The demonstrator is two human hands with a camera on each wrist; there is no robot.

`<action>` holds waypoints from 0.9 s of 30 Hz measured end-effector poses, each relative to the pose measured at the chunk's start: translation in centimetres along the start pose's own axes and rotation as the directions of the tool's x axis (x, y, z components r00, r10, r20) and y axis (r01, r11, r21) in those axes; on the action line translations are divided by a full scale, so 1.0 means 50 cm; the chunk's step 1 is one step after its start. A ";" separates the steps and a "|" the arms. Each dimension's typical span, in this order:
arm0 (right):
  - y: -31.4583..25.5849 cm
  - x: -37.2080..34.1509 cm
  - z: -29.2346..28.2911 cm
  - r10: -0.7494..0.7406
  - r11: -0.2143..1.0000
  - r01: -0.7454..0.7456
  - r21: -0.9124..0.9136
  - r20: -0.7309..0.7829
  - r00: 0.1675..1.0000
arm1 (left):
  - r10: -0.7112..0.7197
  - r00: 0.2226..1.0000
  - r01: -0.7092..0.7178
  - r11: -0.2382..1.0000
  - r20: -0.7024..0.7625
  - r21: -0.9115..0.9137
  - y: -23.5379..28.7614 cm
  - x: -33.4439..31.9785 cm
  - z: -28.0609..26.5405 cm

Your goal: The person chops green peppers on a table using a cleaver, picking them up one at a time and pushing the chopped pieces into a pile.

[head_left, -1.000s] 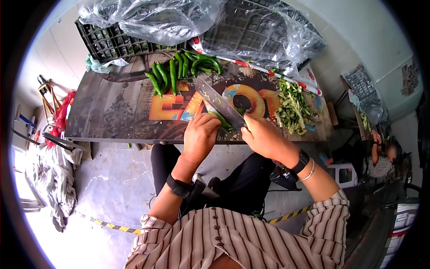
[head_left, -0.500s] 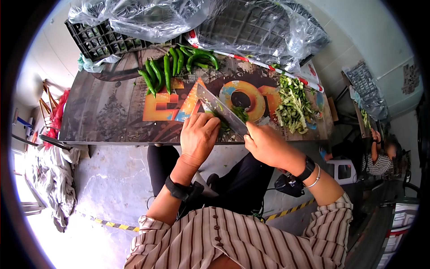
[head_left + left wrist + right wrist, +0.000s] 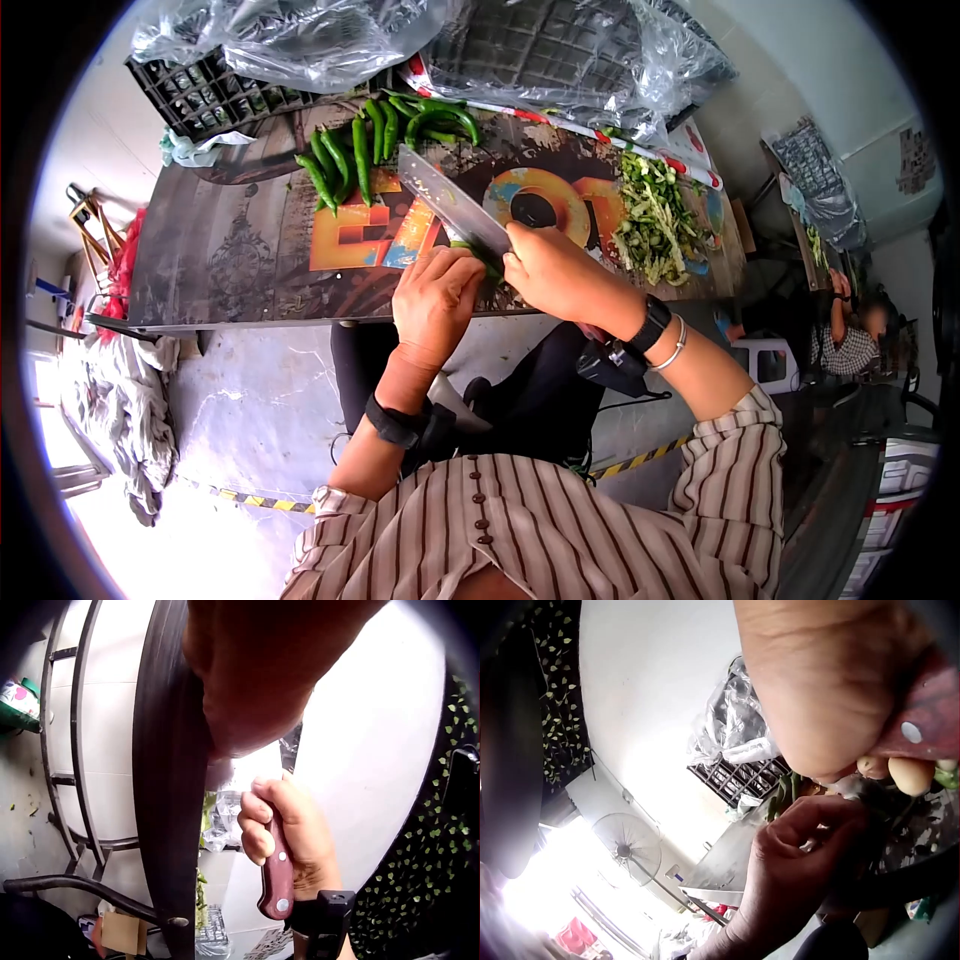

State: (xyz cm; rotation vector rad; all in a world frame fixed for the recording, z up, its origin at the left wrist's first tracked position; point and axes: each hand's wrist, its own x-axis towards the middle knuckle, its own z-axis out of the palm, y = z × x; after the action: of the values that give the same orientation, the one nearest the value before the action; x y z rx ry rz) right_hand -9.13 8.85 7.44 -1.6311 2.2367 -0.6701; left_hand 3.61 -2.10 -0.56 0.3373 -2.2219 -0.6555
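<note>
Both hands work over the near edge of the printed wooden table in the head view. My left hand holds a green chili pepper against the tabletop with bent fingers; most of the pepper is hidden by the hand and blade. My right hand grips a broad kitchen knife, its blade slanting up and leftward just beyond the left fingertips. In the left wrist view, the fingers wrap the knife's riveted reddish-brown handle. The right wrist view shows the left hand's curled fingers close to the knife hand.
Whole green chili peppers lie at the back left of the table. Chopped green pieces are heaped at the right. Behind stand a black plastic crate and clear plastic wrapping. Another person sits far right.
The knife and right hand have shifted left, closer to the left hand. Green shreds seen right of the blade half a second ago are now hidden. The left hand keeps its place near the table edge.
</note>
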 end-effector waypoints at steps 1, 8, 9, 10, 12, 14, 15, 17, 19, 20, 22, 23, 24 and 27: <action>0.008 -0.003 0.002 0.018 1.000 -0.018 0.017 -0.023 1.000 | 0.018 1.000 -0.018 1.000 -0.006 -0.019 -0.002 0.000 -0.001; -0.013 -0.047 -0.032 0.063 0.997 -0.066 -0.042 -0.064 0.996 | 0.015 1.000 -0.015 1.000 -0.027 -0.024 0.003 0.001 -0.003; -0.023 -0.056 -0.034 0.059 0.996 -0.061 -0.061 -0.035 0.998 | 0.018 1.000 -0.019 0.999 -0.021 -0.026 0.003 0.000 -0.003; -0.031 -0.064 -0.035 0.054 0.995 -0.054 -0.080 -0.007 0.999 | 0.025 0.999 -0.026 1.000 -0.030 -0.016 0.003 0.001 -0.002; -0.039 -0.074 -0.035 0.045 0.995 -0.042 -0.085 0.026 0.999 | 0.029 0.999 -0.030 1.000 -0.041 -0.004 0.002 0.003 -0.002; -0.042 -0.079 -0.035 0.084 0.992 -0.075 -0.106 0.080 0.993 | 0.035 0.998 -0.036 0.999 -0.045 -0.008 0.003 0.003 -0.003; -0.043 -0.079 -0.034 0.097 0.988 -0.085 -0.128 0.092 0.991 | 0.027 0.999 -0.027 1.000 -0.041 -0.009 0.003 0.003 -0.004; -0.053 -0.077 -0.038 0.096 0.987 -0.080 -0.136 0.114 0.989 | 0.025 0.999 -0.025 1.000 -0.027 -0.008 0.004 0.005 -0.006; -0.050 -0.073 -0.030 0.095 0.988 -0.076 -0.137 0.137 0.986 | 0.009 1.000 -0.009 1.000 -0.015 -0.018 0.004 0.007 -0.005; -0.043 -0.068 -0.026 0.084 0.990 -0.070 -0.124 0.109 0.991 | 0.002 1.000 -0.003 1.000 -0.012 -0.029 0.004 0.007 -0.006; -0.032 -0.057 -0.018 0.085 0.991 -0.077 -0.112 0.065 0.994 | 0.009 1.000 -0.009 1.000 0.003 -0.019 0.006 0.005 -0.004; -0.030 -0.041 -0.007 0.068 0.994 -0.062 -0.089 0.074 0.995 | 0.010 1.000 -0.010 1.000 -0.005 -0.010 0.004 0.003 -0.001; -0.027 -0.023 0.001 0.044 0.997 -0.039 -0.067 0.080 0.996 | 0.013 1.000 -0.013 1.000 -0.019 0.003 0.003 0.004 0.002; -0.016 0.031 0.025 -0.056 0.996 0.056 -0.076 0.000 0.998 | 0.018 0.999 -0.018 1.000 -0.029 -0.004 0.000 0.000 0.000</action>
State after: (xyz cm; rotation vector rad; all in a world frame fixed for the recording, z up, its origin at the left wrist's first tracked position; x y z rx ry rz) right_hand -8.32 6.95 6.86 -1.7360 2.2507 -0.6076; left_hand 3.62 -2.11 -0.57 0.3228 -2.1933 -0.6420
